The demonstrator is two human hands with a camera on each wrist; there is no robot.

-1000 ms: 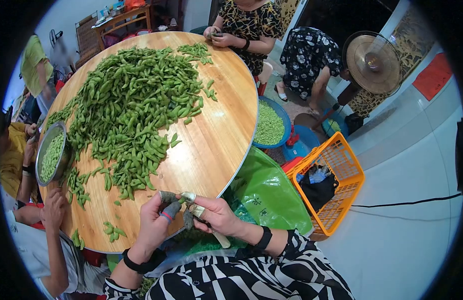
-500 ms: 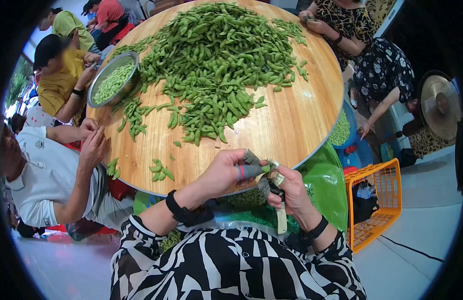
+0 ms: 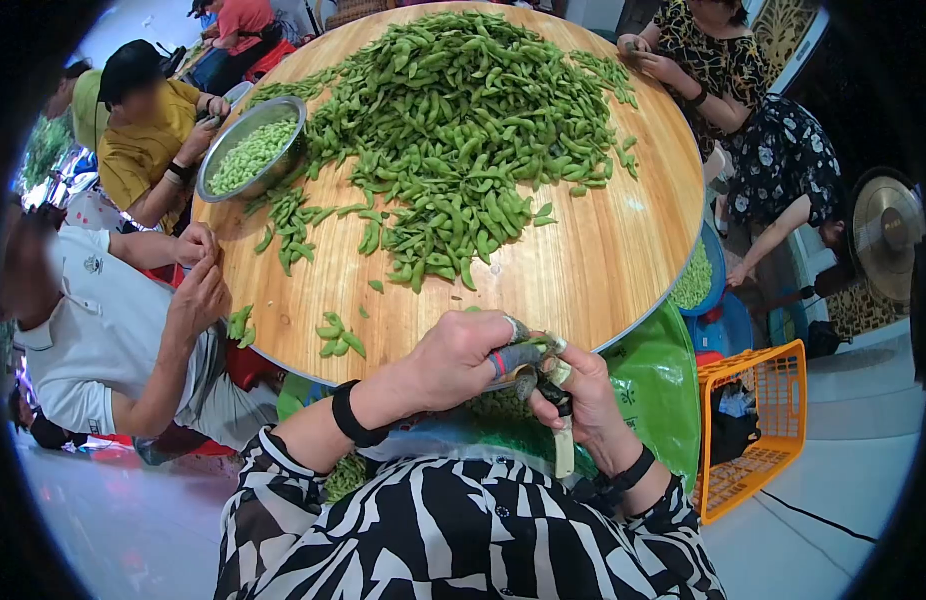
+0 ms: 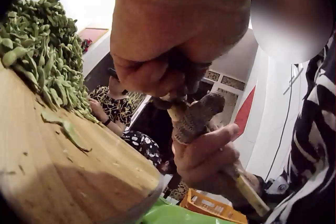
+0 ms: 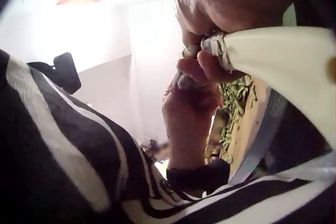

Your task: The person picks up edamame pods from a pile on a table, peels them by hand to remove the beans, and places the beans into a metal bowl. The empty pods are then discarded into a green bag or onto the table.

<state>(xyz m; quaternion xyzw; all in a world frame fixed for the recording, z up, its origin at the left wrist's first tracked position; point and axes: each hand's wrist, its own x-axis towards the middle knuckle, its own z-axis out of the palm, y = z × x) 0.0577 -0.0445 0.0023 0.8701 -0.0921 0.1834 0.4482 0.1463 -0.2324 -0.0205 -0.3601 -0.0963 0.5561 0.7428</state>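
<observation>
Over the near edge of the table, my left hand [image 3: 453,355] meets my right hand [image 3: 588,395] at the fingertips. Grey and pale wraps cover several fingertips on both hands. My left hand pinches a green soybean pod, mostly hidden by the fingers. My right hand grips a tool by its cream handle [image 3: 564,450], whose end sticks out below the palm; its working end is hidden. In the right wrist view the curved handle [image 5: 278,50] looms close. A large heap of soybean pods [image 3: 483,130] lies beyond my hands, with a few loose pods [image 3: 338,337] nearer.
The round wooden table [image 3: 603,260] bears a metal bowl [image 3: 295,150] of shelled beans at left. People sit or stand around it. A green plastic sheet [image 3: 658,375] and an orange crate [image 3: 783,410] stand at right, near a blue basin [image 3: 716,275] of beans.
The head view has swung left, showing more people there. My hands stay together; the left has rolled so its back faces up, and the green pod seen between the fingertips is now mostly covered.
</observation>
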